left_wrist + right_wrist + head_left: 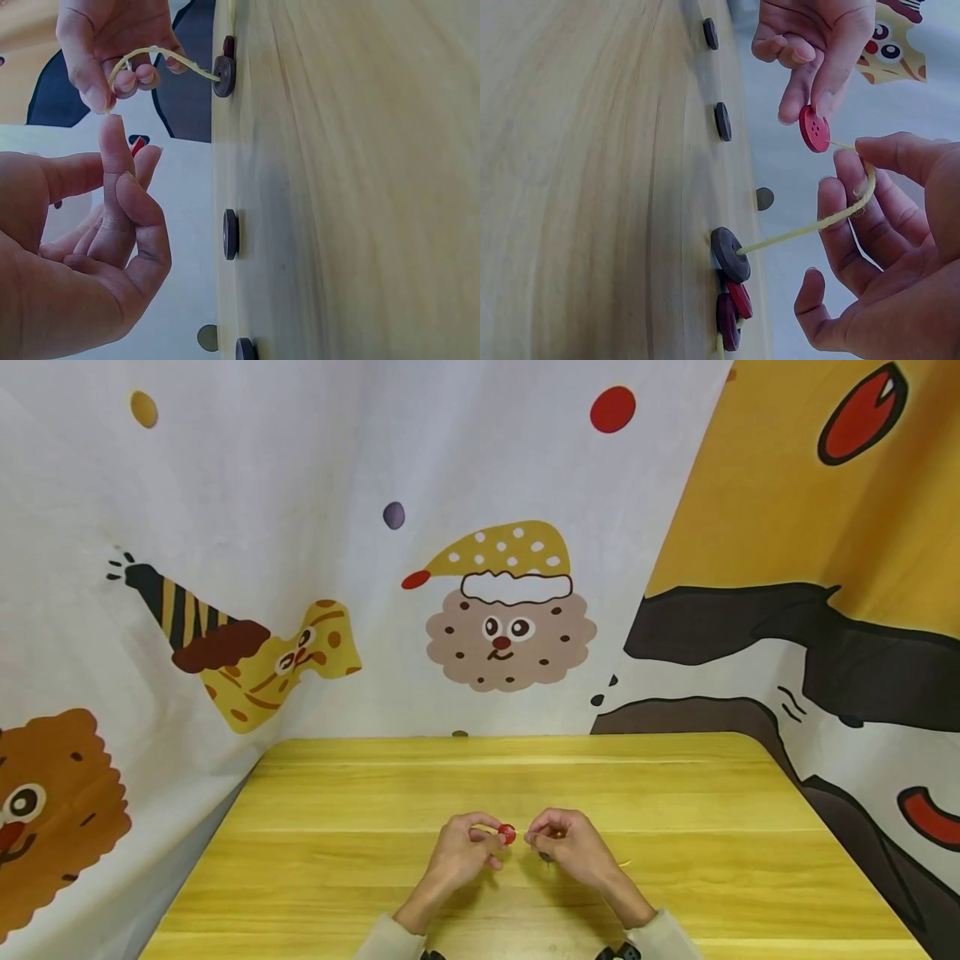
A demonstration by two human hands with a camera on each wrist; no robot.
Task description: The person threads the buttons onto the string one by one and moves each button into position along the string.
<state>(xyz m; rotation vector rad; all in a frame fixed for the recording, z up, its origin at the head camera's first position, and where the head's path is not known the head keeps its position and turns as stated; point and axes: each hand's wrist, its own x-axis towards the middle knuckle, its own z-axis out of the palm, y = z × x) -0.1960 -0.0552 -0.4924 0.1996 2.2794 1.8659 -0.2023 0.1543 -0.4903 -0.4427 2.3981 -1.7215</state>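
Pinching a small red button (pixel 814 129) by its rim between the thumb and forefinger of my left hand (pixel 462 847), I hold it up over the table (pixel 675 793) with its holes facing my right hand (pixel 567 847). My right fingers (pixel 855 225) are curled round a yellow cord (pixel 810 229) and nip it just behind its tip, which sits right at the button's face; I cannot tell whether it has entered a hole.

I judge the button light, hard and smooth, apt to slip or twist if I squeeze its flat faces, so the rim is the place to grip it, leaving the holes free. The cord looks soft and limp; it bends away unless held close to its end, and the tip may fray.

From my right hand the cord droops down to the table, where it passes through a dark button (pixel 730 255) lying there, with a red threaded button (pixel 740 298) and a maroon threaded button (pixel 727 321) stacked just behind it. Further along the table two loose dark buttons (pixel 722 121) lie apart from one another, well away from the threaded ones. Behind the table hangs a cartoon-printed cloth (pixel 495 610).
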